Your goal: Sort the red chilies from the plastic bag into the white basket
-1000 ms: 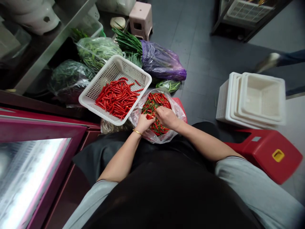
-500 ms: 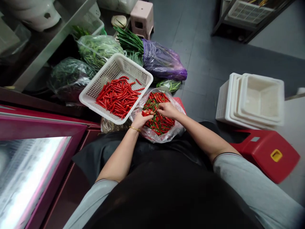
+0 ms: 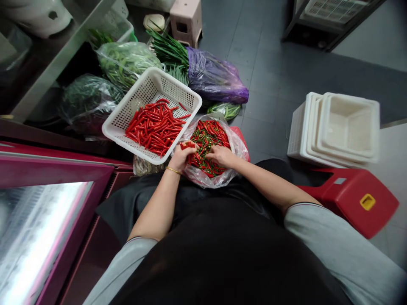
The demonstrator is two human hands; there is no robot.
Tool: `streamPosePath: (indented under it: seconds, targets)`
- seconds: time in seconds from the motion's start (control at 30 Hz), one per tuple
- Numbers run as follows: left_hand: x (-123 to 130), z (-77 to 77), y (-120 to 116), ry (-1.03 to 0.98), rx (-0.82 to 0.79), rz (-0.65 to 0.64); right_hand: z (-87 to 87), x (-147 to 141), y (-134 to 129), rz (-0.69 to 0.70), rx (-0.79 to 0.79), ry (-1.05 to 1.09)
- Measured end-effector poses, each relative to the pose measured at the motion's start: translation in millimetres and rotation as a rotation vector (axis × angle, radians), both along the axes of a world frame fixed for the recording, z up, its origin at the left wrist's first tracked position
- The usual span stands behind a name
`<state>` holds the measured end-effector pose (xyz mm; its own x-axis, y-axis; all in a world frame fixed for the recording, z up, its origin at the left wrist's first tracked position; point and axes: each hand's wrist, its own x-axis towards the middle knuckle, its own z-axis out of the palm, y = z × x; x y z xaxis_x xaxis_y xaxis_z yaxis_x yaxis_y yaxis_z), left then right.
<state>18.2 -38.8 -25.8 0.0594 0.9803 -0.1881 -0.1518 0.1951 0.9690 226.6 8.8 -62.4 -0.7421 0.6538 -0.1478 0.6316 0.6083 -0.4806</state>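
My left hand [image 3: 181, 156] is closed around several red chili peppers [image 3: 187, 145], above the left rim of a clear plastic bag [image 3: 203, 182]. Red chilies with green stems [image 3: 211, 131] fill that bag. Over the middle of them is my right hand [image 3: 222, 156], its fingers bent down and together among the stems; whatever they pinch is too small to make out. Left of the bag stands a white perforated basket [image 3: 111, 127], tilted in view, holding a heap of red chilies without visible stems [image 3: 155, 127].
Behind the basket lie bagged greens [image 3: 127, 59] and a purple bag [image 3: 219, 76] of long green stalks. A pink stool [image 3: 186, 23] stands at the back. To the right are stacked white baskets [image 3: 349, 127] and a red plastic object [image 3: 356, 203]. A lit glass-topped case [image 3: 44, 237] is at left.
My left hand has moved slightly left, toward the basket, with the chilies in its grip. My right hand has shifted a little down and left among the stemmed chilies. The view has shifted slightly.
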Motion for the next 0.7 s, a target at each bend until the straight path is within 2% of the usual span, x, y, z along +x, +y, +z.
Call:
streamPosePath:
  seconds: [0.07, 0.13, 0.2, 0.3, 0.33, 0.4, 0.47, 0.53, 0.6, 0.7]
  targets:
    - [-2, -4.4, 1, -0.081, -0.095, 0.030, 0.2, -1, 5, 0.066, 0.057, -0.099]
    - [1, -9.3, 2, -0.052, -0.119, 0.039, 9.1, -4, 12, -0.050, 0.029, -0.032]
    - [7, -13.8, 4, -0.007, -0.098, 0.022, 25.5, -5, 19, -0.150, -0.082, 0.128]
    - [21, -17.4, 6, 0.042, -0.087, -0.040, 54.1, -8, 21, -0.099, -0.222, 0.287]
    - [26, -17.4, 6, 0.051, -0.108, -0.036, 61.4, -10, 18, -0.074, -0.195, 0.297]
    - [34, -15.7, 5, 0.010, -0.210, 0.004, 68.8, -14, 12, -0.047, -0.043, 0.239]
    - [40, -12.4, 2, -0.121, -0.383, 0.012, 65.8, -15, 6, -0.050, 0.120, 0.087]
    - [41, -9.0, 0, -0.239, -0.526, 0.010, 55.0, -11, 2, -0.075, 0.169, -0.112]
    - [37, -6.8, -1, -0.279, -0.547, 0.058, 41.7, -2, 0, -0.108, 0.106, -0.335]
    - [29, -7.2, -1, -0.269, -0.491, 0.138, 28.9, 8, -1, -0.113, -0.014, -0.594]
